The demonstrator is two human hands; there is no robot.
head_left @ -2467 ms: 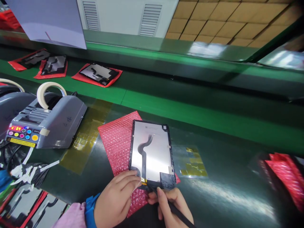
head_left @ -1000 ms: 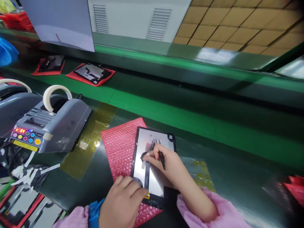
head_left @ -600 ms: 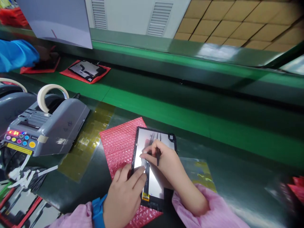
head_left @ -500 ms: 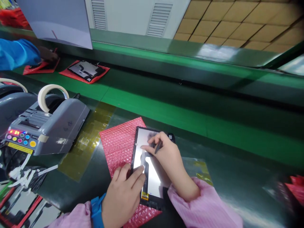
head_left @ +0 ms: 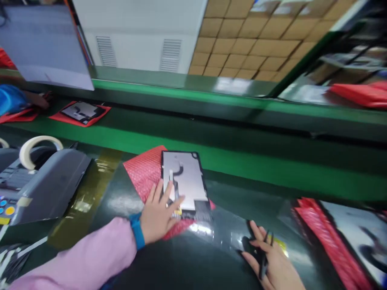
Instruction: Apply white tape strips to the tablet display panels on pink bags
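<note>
A tablet screen panel (head_left: 190, 175), silver-backed with a black rim and a dark flex cable, lies over a red bubble-wrap bag (head_left: 142, 171). My left hand (head_left: 160, 211) rests with spread fingers on the panel's lower left part and the bag's edge. To the right, over the dark table mat, my right hand (head_left: 269, 253) has black tweezers (head_left: 262, 264) tucked in it. Its thumb and index finger are spread, and the tweezers' tips point up and away. Yellow film (head_left: 279, 243) shows partly behind this hand.
At left stands a grey tape dispenser (head_left: 57, 181) with a cream tape roll (head_left: 27, 153). Another panel (head_left: 81, 112) lies on red wrap at the back left, near a co-worker's blue sleeve (head_left: 12, 100). More panels (head_left: 356, 229) and red bags (head_left: 326, 241) are at right.
My right hand has moved off the panel to the right with the tweezers. My left hand now lies flatter, fingers spread. The view has swung right, showing the panels and bags there.
</note>
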